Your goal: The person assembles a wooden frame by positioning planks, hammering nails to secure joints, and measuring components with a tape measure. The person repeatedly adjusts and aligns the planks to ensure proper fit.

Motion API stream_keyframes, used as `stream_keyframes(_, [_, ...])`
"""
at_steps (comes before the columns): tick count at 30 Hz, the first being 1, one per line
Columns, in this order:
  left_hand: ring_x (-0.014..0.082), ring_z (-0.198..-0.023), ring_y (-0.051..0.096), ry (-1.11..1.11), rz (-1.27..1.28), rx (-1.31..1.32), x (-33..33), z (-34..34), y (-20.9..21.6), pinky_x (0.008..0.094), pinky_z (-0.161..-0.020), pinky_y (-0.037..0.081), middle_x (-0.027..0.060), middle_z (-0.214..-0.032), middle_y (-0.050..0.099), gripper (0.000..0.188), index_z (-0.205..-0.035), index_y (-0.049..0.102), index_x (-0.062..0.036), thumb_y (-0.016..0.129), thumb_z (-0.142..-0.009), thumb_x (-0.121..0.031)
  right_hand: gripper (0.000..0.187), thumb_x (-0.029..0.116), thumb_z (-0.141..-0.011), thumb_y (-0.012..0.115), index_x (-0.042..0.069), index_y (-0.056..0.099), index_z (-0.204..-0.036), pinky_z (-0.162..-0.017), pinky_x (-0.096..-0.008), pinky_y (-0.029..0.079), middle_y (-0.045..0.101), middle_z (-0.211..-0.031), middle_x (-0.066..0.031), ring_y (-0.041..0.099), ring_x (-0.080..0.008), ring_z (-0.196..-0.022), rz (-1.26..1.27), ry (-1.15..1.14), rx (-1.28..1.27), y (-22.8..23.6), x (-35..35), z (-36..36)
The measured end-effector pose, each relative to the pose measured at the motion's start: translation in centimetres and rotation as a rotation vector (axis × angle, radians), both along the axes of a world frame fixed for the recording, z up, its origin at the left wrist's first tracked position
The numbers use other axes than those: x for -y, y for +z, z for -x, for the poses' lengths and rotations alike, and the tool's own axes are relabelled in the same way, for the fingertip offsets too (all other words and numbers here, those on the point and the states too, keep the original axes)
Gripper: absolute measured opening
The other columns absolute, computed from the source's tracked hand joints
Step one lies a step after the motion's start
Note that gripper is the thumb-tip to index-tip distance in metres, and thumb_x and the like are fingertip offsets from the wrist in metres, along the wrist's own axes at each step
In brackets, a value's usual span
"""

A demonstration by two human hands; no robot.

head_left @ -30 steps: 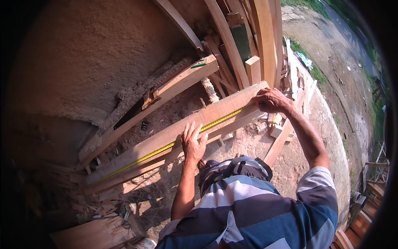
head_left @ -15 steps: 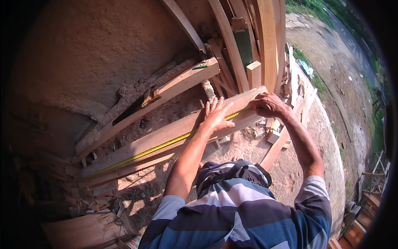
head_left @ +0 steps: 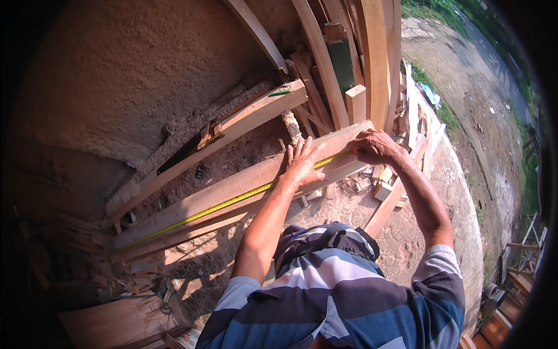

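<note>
A long wooden board [head_left: 232, 183] runs across in front of me, from the dim left side up to the right. Along it stretches the yellow blade of a tape measure [head_left: 224, 203]. My left hand [head_left: 301, 164] lies on the board with its fingers spread, over part of the blade. At the board's right end my right hand [head_left: 373, 147] is closed round the tape measure's case; only a bit of orange-red shows beside the fingers. The blade's far left end fades into shadow.
Beyond the board lies a thick beam [head_left: 250, 118] with a handsaw [head_left: 210, 135] and a green pencil [head_left: 279, 93] on it. Tall planks [head_left: 375, 64] lean at the back. Wood offcuts [head_left: 382, 191] litter the ground on the right; more scraps [head_left: 136, 285] lie at lower left.
</note>
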State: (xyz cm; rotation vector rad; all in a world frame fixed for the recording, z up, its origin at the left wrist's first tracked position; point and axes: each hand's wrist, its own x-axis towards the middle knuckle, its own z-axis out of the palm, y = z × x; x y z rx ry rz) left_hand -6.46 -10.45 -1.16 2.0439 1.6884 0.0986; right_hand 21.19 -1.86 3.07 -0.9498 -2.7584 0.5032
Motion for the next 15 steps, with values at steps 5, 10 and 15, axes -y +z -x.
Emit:
stream_keyframes(5, [0.0373,-0.157,0.007,0.014,0.023,0.001,-0.04,-0.07,0.01,0.0617,-0.125,-0.001,0.0191,-0.170,0.012,0.120,-0.160,0.029,-0.0315,0.093,-0.060,-0.046,0.036,0.016,-0.081,0.058,0.025,0.074,-0.113,-0.081,-0.0449,0.055,0.070,-0.096,-0.0115,0.069,-0.0314,-0.094,0.028,-0.011,0.015,0.04,-0.11,-0.05])
stream_keyframes(10, [0.0369,-0.157,0.007,0.021,0.018,0.011,0.02,-0.09,-0.26,0.0621,-0.124,-0.001,0.0192,-0.170,0.012,0.120,-0.160,0.029,-0.0304,0.094,-0.060,-0.046,0.043,0.014,-0.078,0.058,0.023,0.073,-0.117,-0.087,-0.0453,0.054,0.070,-0.100,-0.0102,0.067,-0.0304,-0.102,0.082,-0.004,0.054,0.30,-0.16,0.04])
stream_keyframes(15, [0.0377,-0.157,0.007,0.021,0.027,0.030,-0.18,-0.03,-0.45,0.0636,-0.124,0.000,0.0205,-0.169,0.013,0.118,-0.160,0.030,-0.0313,0.093,-0.061,-0.047,0.042,0.014,-0.079,0.058,0.023,0.074,-0.116,-0.087,-0.0450,0.054,0.071,-0.101,-0.0099,0.067,-0.0305,-0.101,0.070,-0.011,0.056,0.33,-0.08,0.03])
